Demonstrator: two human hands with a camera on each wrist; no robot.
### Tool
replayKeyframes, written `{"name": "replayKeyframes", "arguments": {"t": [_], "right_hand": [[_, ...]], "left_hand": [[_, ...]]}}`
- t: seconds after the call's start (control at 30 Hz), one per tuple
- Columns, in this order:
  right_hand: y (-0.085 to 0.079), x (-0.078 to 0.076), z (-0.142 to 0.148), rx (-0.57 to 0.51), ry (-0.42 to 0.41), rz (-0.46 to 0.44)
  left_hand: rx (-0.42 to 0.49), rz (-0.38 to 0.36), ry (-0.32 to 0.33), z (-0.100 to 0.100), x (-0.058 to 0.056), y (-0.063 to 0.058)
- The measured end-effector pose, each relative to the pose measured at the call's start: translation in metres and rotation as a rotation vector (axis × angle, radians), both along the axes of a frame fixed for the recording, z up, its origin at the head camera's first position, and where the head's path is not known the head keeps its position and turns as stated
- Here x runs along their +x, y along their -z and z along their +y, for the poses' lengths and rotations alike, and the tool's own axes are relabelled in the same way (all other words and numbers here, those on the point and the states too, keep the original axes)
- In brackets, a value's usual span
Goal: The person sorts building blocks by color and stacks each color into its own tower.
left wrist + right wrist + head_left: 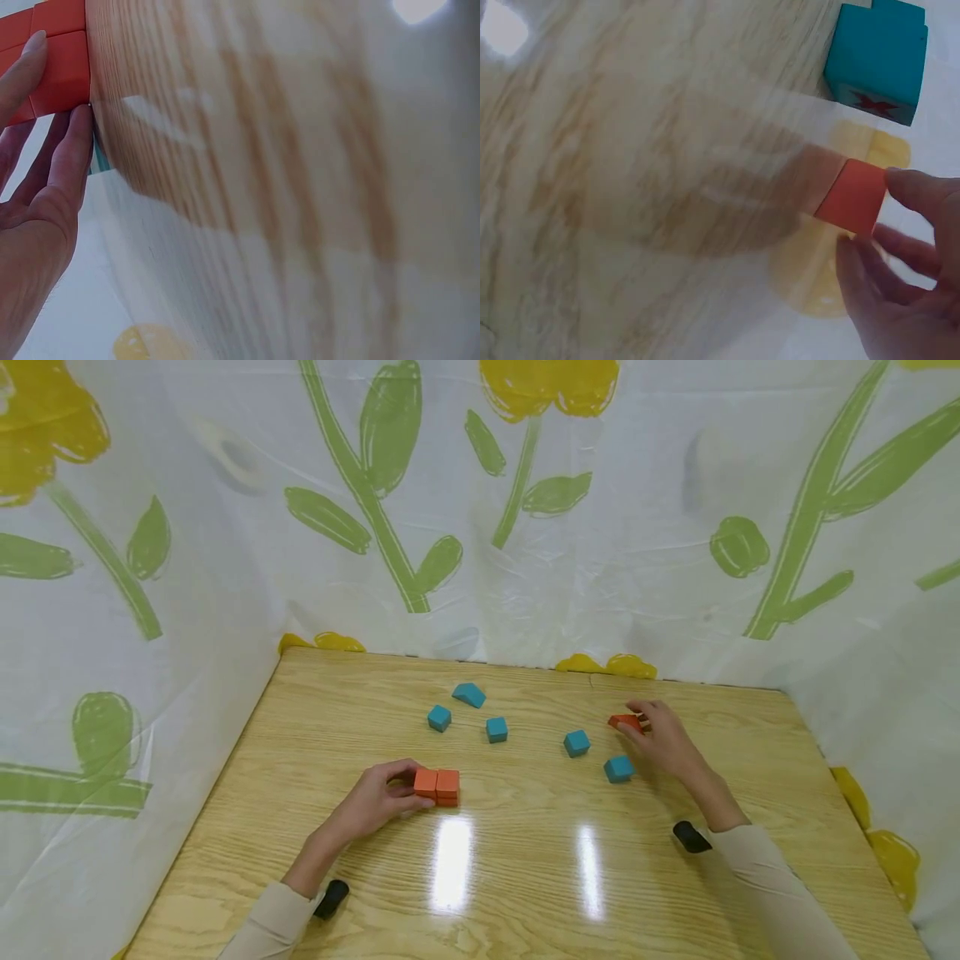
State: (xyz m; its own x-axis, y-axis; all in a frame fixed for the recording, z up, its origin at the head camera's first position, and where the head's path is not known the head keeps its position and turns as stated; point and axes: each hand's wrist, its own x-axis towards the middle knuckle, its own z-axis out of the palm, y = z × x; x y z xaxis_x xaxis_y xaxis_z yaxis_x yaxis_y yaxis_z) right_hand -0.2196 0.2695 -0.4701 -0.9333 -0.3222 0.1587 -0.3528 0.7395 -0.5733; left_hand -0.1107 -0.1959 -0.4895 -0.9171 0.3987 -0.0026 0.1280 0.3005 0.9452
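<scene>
Near the middle of the table, my left hand (pixel 375 799) grips a small stack of orange-red cubes (pixel 447 782), thumb on the near side and fingers around the far side. The left wrist view shows the red cubes (pixel 61 67) set side by side and in two layers, standing on the wood. Over to the right, my right hand (pixel 667 742) pinches a small red wedge-shaped block (pixel 622 721) between thumb and fingers. In the right wrist view one sloped end of this red block (pixel 853 196) is visible, close to the tabletop; whether it touches is hard to tell.
Two blue cubes, one nearer (pixel 618 769) and one farther (pixel 577 743), sit left of my right hand. Beyond the red stack are two more blue cubes (pixel 439 718) (pixel 497 730) and a blue triangular block (pixel 468 695). Flower-printed cloth (pixel 555 577) walls the wooden table (pixel 525 877).
</scene>
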Motion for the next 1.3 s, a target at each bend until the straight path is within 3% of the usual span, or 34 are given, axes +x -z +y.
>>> {"name": "replayKeyframes", "arguments": {"t": [0.1, 0.27, 0.47, 0.83, 1.3], "right_hand": [[0.000, 0.001, 0.003, 0.021, 0.019, -0.074], [-0.001, 0.003, 0.006, 0.025, 0.027, -0.113], [-0.006, 0.006, 0.005, -0.012, 0.016, -0.092], [-0.019, 0.006, -0.010, -0.077, -0.055, 0.046], [-0.041, 0.017, -0.041, -0.146, -0.139, 0.069]], "left_hand": [[0.003, -0.004, 0.000, 0.001, 0.000, 0.000], [-0.001, 0.002, 0.000, 0.002, 0.000, 0.000], [0.005, 0.000, -0.003, 0.001, 0.000, 0.000], [0.000, -0.002, -0.006, 0.000, 0.000, -0.002], [-0.003, 0.005, 0.002, 0.001, 0.001, -0.003]]}}
